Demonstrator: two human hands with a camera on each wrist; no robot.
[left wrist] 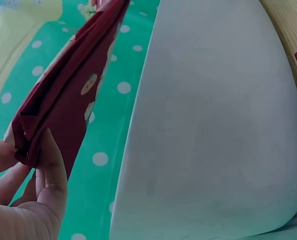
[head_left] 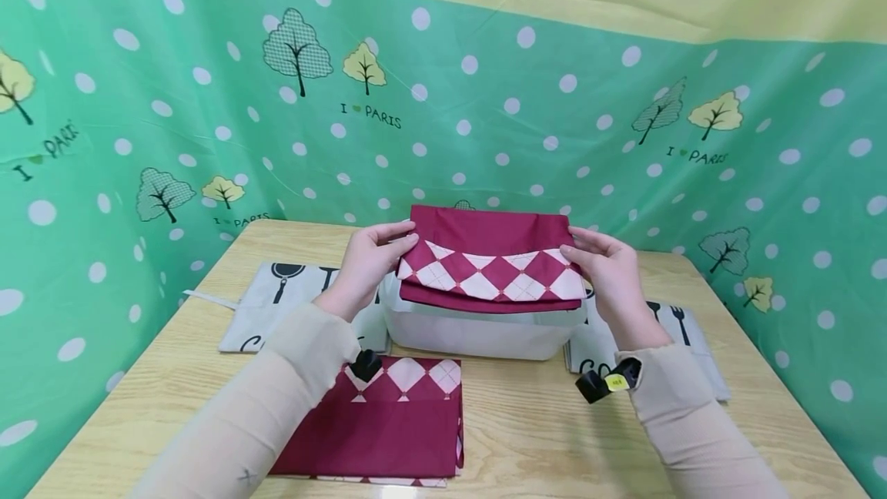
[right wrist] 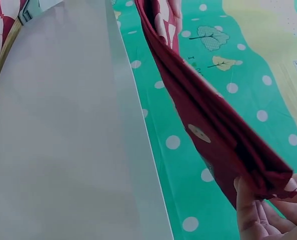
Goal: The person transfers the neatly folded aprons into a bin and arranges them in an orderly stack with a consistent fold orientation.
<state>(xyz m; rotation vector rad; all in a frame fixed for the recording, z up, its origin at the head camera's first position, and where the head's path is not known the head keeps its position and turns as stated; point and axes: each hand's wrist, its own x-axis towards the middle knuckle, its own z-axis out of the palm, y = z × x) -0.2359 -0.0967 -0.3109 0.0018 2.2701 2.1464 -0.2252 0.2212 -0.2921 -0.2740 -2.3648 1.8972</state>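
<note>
A folded maroon cloth (head_left: 488,229) with a white-and-maroon diamond band is held up level over a translucent white plastic box (head_left: 478,337) in the head view. My left hand (head_left: 363,268) pinches its left end, thumb in front. At the opposite end, my right hand (head_left: 613,279) pinches the cloth the same way. Stacked fold layers show along the edge of the cloth (left wrist: 63,105) in the left wrist view. On the underside of the cloth (right wrist: 208,120), the right wrist view shows a round button-like spot. The box's inside is mostly hidden.
Another folded maroon cloth (head_left: 374,437) with a diamond band lies front left on the wooden table (head_left: 533,430). White cloths printed with kitchen utensils lie left (head_left: 259,306) and right (head_left: 696,353) of the box. A green dotted curtain (head_left: 485,114) hangs behind.
</note>
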